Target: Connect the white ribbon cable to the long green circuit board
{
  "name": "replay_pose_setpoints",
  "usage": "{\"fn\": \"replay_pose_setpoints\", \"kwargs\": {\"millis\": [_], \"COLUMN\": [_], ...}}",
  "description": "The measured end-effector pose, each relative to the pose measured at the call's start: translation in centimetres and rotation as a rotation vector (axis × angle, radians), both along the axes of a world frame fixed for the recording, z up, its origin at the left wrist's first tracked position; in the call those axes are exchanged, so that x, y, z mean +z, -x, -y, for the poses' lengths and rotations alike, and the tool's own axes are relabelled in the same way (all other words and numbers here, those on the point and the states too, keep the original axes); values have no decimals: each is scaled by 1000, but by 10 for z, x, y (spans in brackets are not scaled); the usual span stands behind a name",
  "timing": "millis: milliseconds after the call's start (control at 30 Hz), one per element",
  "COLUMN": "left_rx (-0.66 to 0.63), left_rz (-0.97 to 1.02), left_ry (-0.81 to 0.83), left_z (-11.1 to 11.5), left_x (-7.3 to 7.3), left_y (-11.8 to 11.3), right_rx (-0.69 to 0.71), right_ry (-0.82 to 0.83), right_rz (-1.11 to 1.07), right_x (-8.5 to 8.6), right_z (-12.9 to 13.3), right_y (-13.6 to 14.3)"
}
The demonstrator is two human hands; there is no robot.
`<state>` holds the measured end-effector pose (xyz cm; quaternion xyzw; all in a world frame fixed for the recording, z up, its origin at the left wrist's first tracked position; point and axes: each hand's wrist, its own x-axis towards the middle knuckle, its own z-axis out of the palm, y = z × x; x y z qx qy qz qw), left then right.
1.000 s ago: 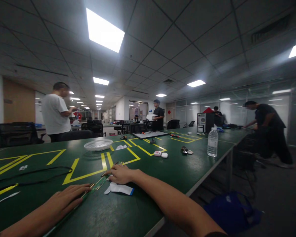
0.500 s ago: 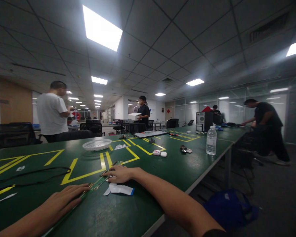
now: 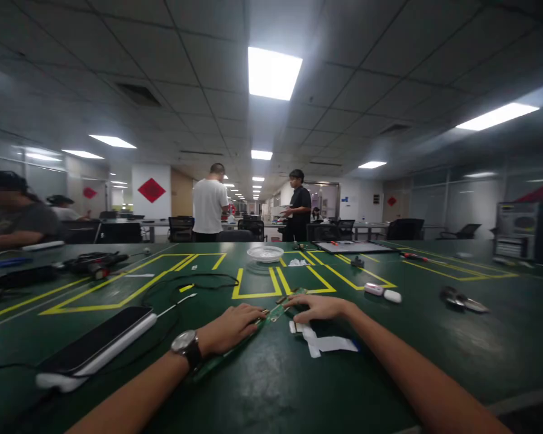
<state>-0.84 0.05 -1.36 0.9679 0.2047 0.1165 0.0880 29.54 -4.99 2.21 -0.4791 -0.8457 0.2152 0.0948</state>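
A long, narrow green circuit board [image 3: 276, 312] lies slantwise on the green table. My left hand [image 3: 231, 327], below a wristwatch, rests over the board's nearer part with its fingers stretched out flat. At the far end, the fingers of my right hand [image 3: 320, 307] touch the board; they are apart, with the thumb lower down. White ribbon-like strips [image 3: 330, 343], one with a blue end, lie just under my right hand. Part of the board is hidden beneath both hands.
A black-topped white device [image 3: 102, 343] with a cable lies left. Yellow tape lines [image 3: 257, 295] mark the table [image 3: 253, 398]. Beyond are a clear plastic dish [image 3: 265, 254], a small pink-and-white case [image 3: 382, 292] and a computer tower [image 3: 518, 232]. Several people are around.
My view has turned left, so the room and table shift rightward. The black-topped device and my watch have come into view; the bottle has left it. Both hands stay at the board.
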Motion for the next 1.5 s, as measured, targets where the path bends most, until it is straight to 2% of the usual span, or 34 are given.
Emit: {"fn": "replay_pose_setpoints", "kwargs": {"millis": [67,167,300,467,667,800,867,1000,1133,1200,1333,1500], "left_rx": [-8,-7,17,31,-27,-74,-68,-61,-57,-49,-49,-61], "left_rz": [5,10,30,47,32,14,8,-5,-20,-23,-5,1], "left_ry": [-17,-41,-60,-121,-83,-71,-65,-69,-99,-114,-136,-120], "left_z": [0,0,3,1,1,5,6,7,9,9,8,7], "left_x": [0,0,4,10,9,6,5,3,5,5,2,1], "left_y": [0,0,0,-1,-3,-5,-6,-6,-7,-7,-7,-7], "right_rx": [-45,-130,-103,-56,48,84,52,-107,-163,-135,-44,-66], "right_ry": [-82,-206,-285,-276,-195,-199,-242,-283,-125,-56,-53,-102], "right_rz": [-38,20,71,33,-51,-63,-39,97,187,170,114,70], "right_x": [0,-5,-18,-31,-26,-22,-17,-1,9,9,5,-5], "right_z": [0,0,-4,-15,-5,-4,-6,-4,3,6,8,5], "right_y": [1,7,12,17,38,44,39,15,1,3,13,22]}}
